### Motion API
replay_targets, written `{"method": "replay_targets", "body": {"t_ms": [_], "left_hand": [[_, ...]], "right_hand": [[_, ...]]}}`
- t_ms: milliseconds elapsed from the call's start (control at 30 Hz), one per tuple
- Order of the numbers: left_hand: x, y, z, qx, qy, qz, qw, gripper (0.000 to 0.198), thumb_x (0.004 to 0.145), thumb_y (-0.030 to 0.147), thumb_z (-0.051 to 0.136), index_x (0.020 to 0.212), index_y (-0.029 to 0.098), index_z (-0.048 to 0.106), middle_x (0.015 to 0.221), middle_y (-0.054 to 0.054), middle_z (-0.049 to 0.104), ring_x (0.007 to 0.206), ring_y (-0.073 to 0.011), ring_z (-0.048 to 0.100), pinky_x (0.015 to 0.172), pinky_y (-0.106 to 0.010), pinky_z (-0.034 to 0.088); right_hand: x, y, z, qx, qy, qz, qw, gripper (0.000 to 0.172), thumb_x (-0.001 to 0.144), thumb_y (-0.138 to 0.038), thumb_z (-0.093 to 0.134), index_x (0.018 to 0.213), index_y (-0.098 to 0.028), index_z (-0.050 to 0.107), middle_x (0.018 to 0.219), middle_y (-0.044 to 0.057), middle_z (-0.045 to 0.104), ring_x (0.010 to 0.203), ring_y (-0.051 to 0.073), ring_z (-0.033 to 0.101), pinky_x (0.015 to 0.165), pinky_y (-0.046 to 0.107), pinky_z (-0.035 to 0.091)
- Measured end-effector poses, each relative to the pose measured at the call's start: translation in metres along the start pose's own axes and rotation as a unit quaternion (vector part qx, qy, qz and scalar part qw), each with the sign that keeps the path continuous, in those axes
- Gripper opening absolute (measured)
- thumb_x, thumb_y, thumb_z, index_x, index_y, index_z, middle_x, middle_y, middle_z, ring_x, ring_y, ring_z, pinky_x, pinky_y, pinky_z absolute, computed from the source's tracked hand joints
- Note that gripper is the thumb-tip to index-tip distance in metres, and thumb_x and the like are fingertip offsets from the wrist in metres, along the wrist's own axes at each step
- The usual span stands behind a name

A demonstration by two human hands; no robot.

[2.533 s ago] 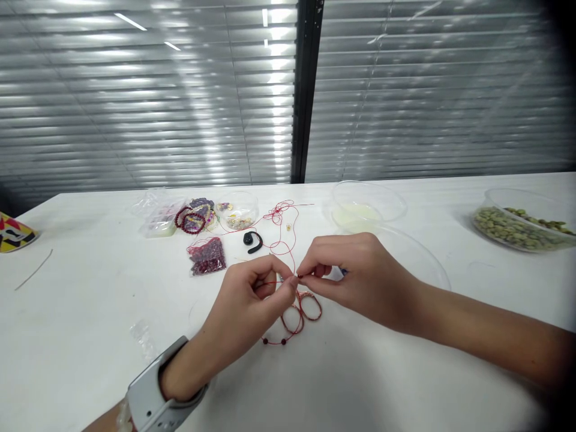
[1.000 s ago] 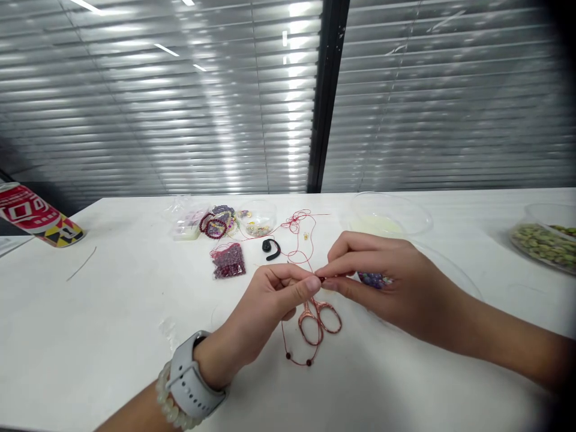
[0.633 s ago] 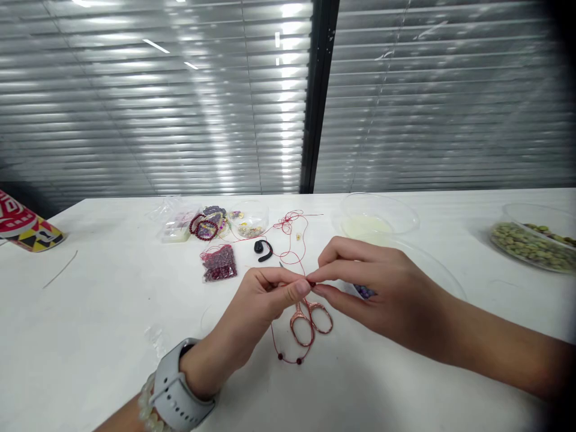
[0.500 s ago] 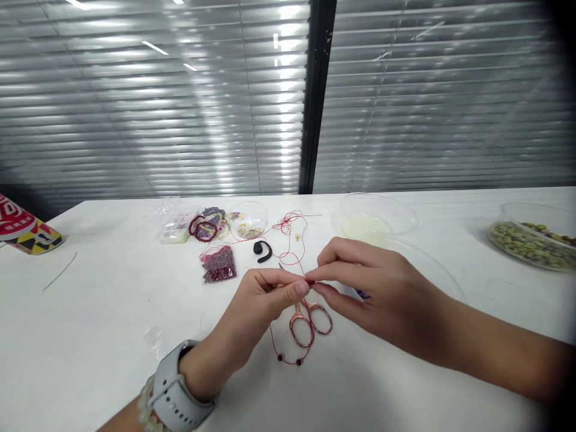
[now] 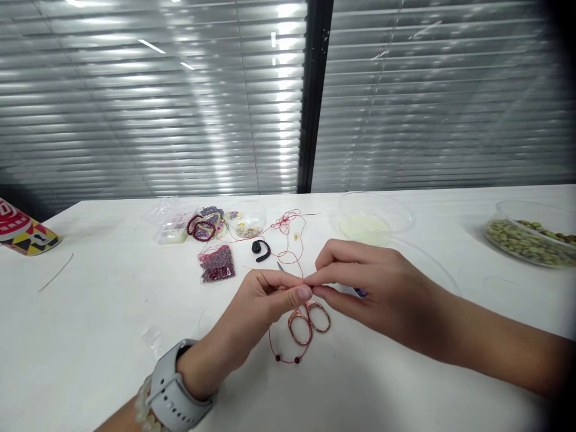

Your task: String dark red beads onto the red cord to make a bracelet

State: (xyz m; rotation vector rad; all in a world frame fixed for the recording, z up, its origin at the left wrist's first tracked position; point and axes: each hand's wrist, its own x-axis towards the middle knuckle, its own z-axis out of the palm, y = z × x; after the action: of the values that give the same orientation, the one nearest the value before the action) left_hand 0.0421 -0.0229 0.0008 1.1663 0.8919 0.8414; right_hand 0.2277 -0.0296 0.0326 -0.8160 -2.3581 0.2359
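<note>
My left hand (image 5: 263,303), with a watch on the wrist, pinches a thin red cord (image 5: 270,343) between thumb and forefinger. Fingertip to fingertip with it, my right hand (image 5: 366,288) is closed on the same cord; whatever small piece lies between the tips is hidden. Below the hands the cord hangs in a loop carrying two dark red beads (image 5: 287,360). Rose-gold scissors (image 5: 320,318) lie on the table under the hands, their handles toward me. Behind my fingers the cord runs on to a loose tangle (image 5: 290,222).
Beyond my left hand are a bag of dark red beads (image 5: 218,264), a black earpiece (image 5: 261,249), bracelets (image 5: 201,228) and a clear tub (image 5: 260,219). Clear dishes (image 5: 407,222) stand behind my right hand. A container of green pieces (image 5: 522,243) is far right, a patterned can (image 5: 31,236) far left.
Both hands stay together at the cord. The right fingertips have closed in against the left, covering the dark red bit that showed between them. The view has shifted slightly.
</note>
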Motion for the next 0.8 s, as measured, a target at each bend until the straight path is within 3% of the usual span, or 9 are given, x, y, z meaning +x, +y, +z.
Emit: {"method": "replay_targets", "body": {"t_ms": [133,333,500,800], "left_hand": [[-0.001,0.002,-0.001,0.004,-0.023,-0.021,1.000,0.011,0.067,0.025,0.076,0.061,0.017,0.072,0.047,0.006,0.043,0.049,-0.0061,0.024,0.046,-0.023,0.016],[-0.001,0.003,-0.002,0.012,-0.052,-0.032,0.998,0.016,0.070,0.027,0.073,0.058,0.017,0.070,0.048,0.006,0.036,0.049,-0.0065,0.021,0.046,-0.024,0.015],[0.000,0.001,-0.004,0.025,-0.064,-0.023,0.997,0.019,0.074,0.029,0.071,0.058,0.017,0.069,0.051,0.006,0.035,0.050,-0.0075,0.019,0.047,-0.025,0.013],[-0.002,0.002,-0.004,0.023,-0.052,-0.007,0.998,0.041,0.078,0.045,0.065,0.051,0.015,0.055,0.051,0.007,0.024,0.050,-0.0080,0.016,0.046,-0.024,0.014]], "right_hand": [[0.002,0.004,-0.004,-0.013,-0.017,-0.010,1.000,0.018,0.084,-0.006,0.053,0.081,-0.015,0.069,0.073,0.001,0.056,0.060,0.008,0.050,0.051,0.021,0.039],[0.002,0.000,-0.010,-0.103,-0.052,-0.034,0.993,0.023,0.085,-0.007,0.049,0.072,-0.017,0.065,0.068,0.000,0.055,0.059,0.010,0.046,0.052,0.023,0.035],[-0.001,-0.004,-0.009,-0.162,-0.041,-0.067,0.984,0.027,0.085,-0.005,0.043,0.068,-0.016,0.061,0.066,0.001,0.053,0.057,0.010,0.042,0.052,0.025,0.031],[0.004,-0.005,-0.011,-0.064,-0.030,-0.034,0.997,0.022,0.088,-0.010,0.045,0.071,-0.014,0.058,0.072,0.002,0.055,0.060,0.009,0.048,0.053,0.023,0.036]]}}
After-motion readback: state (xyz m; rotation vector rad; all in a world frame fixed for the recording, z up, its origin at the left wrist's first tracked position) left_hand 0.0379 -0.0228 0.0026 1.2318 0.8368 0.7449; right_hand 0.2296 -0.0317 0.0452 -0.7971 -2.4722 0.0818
